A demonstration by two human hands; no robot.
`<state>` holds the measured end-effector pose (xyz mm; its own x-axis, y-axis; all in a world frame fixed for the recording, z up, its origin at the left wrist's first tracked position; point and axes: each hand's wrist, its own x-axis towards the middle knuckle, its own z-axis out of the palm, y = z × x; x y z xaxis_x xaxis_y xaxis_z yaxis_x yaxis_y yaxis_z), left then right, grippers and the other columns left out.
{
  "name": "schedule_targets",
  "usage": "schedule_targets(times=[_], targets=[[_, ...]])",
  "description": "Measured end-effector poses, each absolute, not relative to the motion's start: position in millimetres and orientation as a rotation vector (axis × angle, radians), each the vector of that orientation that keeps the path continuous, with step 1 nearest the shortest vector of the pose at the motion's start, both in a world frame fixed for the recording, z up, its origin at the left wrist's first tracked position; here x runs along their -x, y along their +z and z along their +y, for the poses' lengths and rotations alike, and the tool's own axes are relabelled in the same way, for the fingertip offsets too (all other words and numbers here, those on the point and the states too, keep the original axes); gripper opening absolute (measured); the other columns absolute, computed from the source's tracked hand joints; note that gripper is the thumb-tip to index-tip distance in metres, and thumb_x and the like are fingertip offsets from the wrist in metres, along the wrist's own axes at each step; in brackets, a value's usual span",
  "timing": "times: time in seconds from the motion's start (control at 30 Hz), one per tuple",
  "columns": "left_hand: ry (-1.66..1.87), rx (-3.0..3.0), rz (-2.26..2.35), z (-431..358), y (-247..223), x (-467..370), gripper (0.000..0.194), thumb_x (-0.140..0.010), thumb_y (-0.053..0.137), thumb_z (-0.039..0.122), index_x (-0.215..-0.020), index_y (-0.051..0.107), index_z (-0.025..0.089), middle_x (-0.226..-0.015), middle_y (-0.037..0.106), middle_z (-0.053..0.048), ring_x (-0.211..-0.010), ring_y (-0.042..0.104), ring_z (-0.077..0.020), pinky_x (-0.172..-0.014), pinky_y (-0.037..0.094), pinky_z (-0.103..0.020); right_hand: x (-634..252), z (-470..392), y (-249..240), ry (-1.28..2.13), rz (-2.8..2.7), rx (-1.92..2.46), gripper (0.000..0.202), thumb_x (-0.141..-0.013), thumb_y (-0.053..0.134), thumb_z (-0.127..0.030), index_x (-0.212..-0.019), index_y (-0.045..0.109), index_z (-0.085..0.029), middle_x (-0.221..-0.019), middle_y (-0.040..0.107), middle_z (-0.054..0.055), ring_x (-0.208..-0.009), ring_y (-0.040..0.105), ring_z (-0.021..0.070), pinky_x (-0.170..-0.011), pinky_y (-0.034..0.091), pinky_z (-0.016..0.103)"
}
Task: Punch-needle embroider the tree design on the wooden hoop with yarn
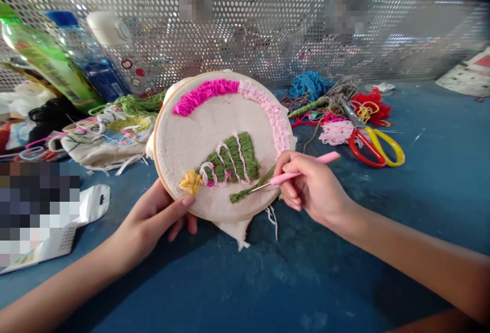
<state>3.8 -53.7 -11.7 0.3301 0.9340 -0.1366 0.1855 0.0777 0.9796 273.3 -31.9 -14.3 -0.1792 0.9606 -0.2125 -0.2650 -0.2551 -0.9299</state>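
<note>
My left hand [161, 215] grips the lower left rim of a round embroidery hoop [155, 139], thumb on the front beside a yellow yarn star [191, 182] and fingers behind. Cream cloth [206, 128] is stretched in the hoop, which is tilted up towards me. On it are a green yarn tree [248, 157] lying sideways and an arc of magenta and pale pink loops [206, 94]. Closed around a pink-handled crochet hook [285, 177], my right hand [306, 182] is at the lower right. The metal shaft points at a short strip of green stitches [239, 196].
Red-and-yellow scissors [377, 146] lie at right by pink yarn [337, 133] and blue yarn [309, 85]. At left are bottles [46, 57], a white flask [115, 37] and another stitched cloth [103, 144]. A perforated metal panel [248, 26] stands behind the blue table [268, 287].
</note>
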Motion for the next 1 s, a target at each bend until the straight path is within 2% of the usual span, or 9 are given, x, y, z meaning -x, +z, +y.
schedule_targets(times=[0.17,0.3,0.5,0.67,0.77,0.9,1.0], targets=[[0.776,-1.394,1.12,-53,-13,-2,0.02,-0.091,0.055,0.039,-0.091,0.048,0.021,-0.059,0.069,0.001,-0.041,0.045,-0.0079,-0.039,0.03,-0.019,-274,-28,-15,1.625,-0.955,1.104,0.013,-0.072,0.051,-0.02,-0.061,0.055,-0.018,-0.034,0.042,-0.006,-0.027,0.03,0.0067,-0.027,0.025,0.018],[0.764,-1.405,1.111,-53,-14,-1,0.019,-0.092,0.055,0.038,-0.09,0.048,0.021,-0.061,0.069,0.001,-0.042,0.046,-0.0077,-0.039,0.033,-0.018,-277,-30,-16,1.592,-1.06,1.125,0.014,-0.077,0.049,-0.02,-0.065,0.054,-0.019,-0.037,0.042,-0.007,-0.029,0.033,0.0067,-0.028,0.027,0.018],[0.776,-1.456,1.101,-51,-14,2,0.02,-0.092,0.054,0.04,-0.09,0.047,0.021,-0.06,0.069,0.001,-0.039,0.048,-0.0074,-0.036,0.036,-0.016,-269,-46,-13,1.396,-1.556,1.216,0.01,-0.089,0.051,-0.025,-0.081,0.056,-0.02,-0.055,0.051,-0.006,-0.041,0.046,0.0073,-0.035,0.038,0.017],[0.778,-1.517,1.078,-53,-12,2,0.019,-0.091,0.054,0.039,-0.091,0.048,0.02,-0.058,0.068,0.001,-0.039,0.052,-0.0086,-0.036,0.04,-0.015,-260,-45,-13,1.446,-1.694,1.18,0.006,-0.088,0.055,-0.026,-0.089,0.057,-0.021,-0.066,0.055,-0.005,-0.044,0.05,0.0056,-0.038,0.041,0.016],[0.782,-1.543,1.082,-51,-14,4,0.019,-0.091,0.053,0.038,-0.089,0.048,0.02,-0.059,0.068,0.001,-0.04,0.052,-0.0078,-0.037,0.04,-0.014,-264,-39,-14,1.618,-1.464,1.156,0.009,-0.086,0.054,-0.027,-0.083,0.058,-0.019,-0.059,0.057,-0.004,-0.038,0.048,0.0075,-0.034,0.039,0.018],[0.783,-1.545,1.105,-48,-16,6,0.019,-0.092,0.053,0.038,-0.087,0.048,0.02,-0.059,0.069,0.001,-0.04,0.051,-0.0067,-0.038,0.039,-0.014,-275,-32,-16,1.633,-1.157,1.042,0.013,-0.079,0.051,-0.023,-0.069,0.057,-0.018,-0.04,0.046,-0.006,-0.03,0.04,0.0079,-0.031,0.036,0.018],[0.781,-1.544,1.101,-48,-16,6,0.019,-0.092,0.052,0.038,-0.088,0.048,0.02,-0.059,0.069,0.001,-0.04,0.05,-0.0063,-0.037,0.038,-0.013,-279,-29,-18,1.579,-1.041,1.023,0.014,-0.075,0.05,-0.021,-0.064,0.057,-0.018,-0.036,0.041,-0.006,-0.027,0.032,0.0069,-0.028,0.033,0.019]])
